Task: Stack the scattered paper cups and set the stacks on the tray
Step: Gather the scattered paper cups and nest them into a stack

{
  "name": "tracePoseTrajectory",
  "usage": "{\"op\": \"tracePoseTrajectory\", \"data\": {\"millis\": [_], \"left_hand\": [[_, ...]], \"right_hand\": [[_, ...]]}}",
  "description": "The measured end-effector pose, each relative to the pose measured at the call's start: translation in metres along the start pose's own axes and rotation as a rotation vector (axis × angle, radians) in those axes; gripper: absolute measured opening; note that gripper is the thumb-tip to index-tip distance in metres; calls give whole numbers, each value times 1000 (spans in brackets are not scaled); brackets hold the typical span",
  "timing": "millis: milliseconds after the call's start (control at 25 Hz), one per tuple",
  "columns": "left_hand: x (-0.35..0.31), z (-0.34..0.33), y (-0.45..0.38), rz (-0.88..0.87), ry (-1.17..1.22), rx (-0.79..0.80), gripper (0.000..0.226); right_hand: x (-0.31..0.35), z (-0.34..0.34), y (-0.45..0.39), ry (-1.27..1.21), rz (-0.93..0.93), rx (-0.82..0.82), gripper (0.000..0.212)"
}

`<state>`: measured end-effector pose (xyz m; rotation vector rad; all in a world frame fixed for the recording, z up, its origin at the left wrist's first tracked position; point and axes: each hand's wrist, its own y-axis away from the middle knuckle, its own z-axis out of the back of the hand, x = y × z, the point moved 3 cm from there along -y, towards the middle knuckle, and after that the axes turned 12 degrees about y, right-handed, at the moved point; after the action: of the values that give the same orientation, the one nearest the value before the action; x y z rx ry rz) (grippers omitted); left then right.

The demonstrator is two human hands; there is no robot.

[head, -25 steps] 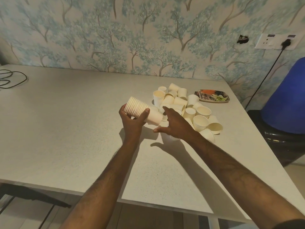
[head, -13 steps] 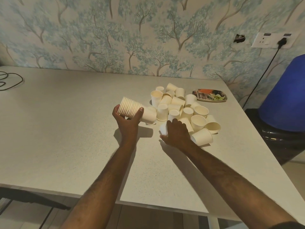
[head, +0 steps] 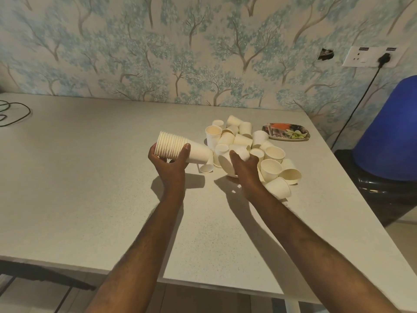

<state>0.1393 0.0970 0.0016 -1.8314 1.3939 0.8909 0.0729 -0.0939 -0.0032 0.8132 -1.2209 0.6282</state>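
My left hand [head: 169, 164] grips a stack of several nested white paper cups [head: 180, 148], held sideways above the table with the rims pointing left. My right hand [head: 244, 170] is closed around a single paper cup [head: 226, 163], lifted just off the table at the near edge of the pile. A heap of scattered paper cups [head: 252, 145] lies behind and to the right of both hands, some upright, some tipped over. The small patterned tray [head: 286, 132] sits beyond the pile near the wall and holds no cups.
The pale table [head: 90, 177] ends close on the right, just past the pile. A blue drum [head: 392, 132] stands right of the table. A black cable [head: 15, 111] lies at the far left. A wall socket [head: 372, 57] has a plugged-in cord.
My right hand came down onto the near edge of the pile, closed on one cup and has lifted it. The stack in my left hand stayed about where it was.
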Motion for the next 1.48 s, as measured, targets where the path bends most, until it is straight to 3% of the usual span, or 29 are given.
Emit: {"op": "tracePoseTrajectory", "data": {"millis": [200, 480, 640, 760, 1000, 1120, 1480], "left_hand": [[8, -14, 11, 0, -43, 28, 84], [21, -26, 23, 25, -100, 111, 82], [27, -26, 24, 76, -75, 180, 84], [29, -31, 28, 97, -48, 216, 85], [27, -33, 24, 115, 39, 178, 87], [28, -33, 26, 115, 38, 175, 86], [28, -38, 29, 102, 35, 177, 86]], "right_hand": [[1, -14, 13, -373, -65, 61, 53], [-3, -34, 25, -307, -43, 194, 65], [-8, -14, 24, -55, 31, 208, 52], [-10, 3, 21, 187, 93, 207, 58], [-29, 91, 14, 1119, 540, -170, 73], [-42, 123, 9, 1470, 550, -95, 83], [-58, 133, 9, 1642, 746, -96, 56]]}}
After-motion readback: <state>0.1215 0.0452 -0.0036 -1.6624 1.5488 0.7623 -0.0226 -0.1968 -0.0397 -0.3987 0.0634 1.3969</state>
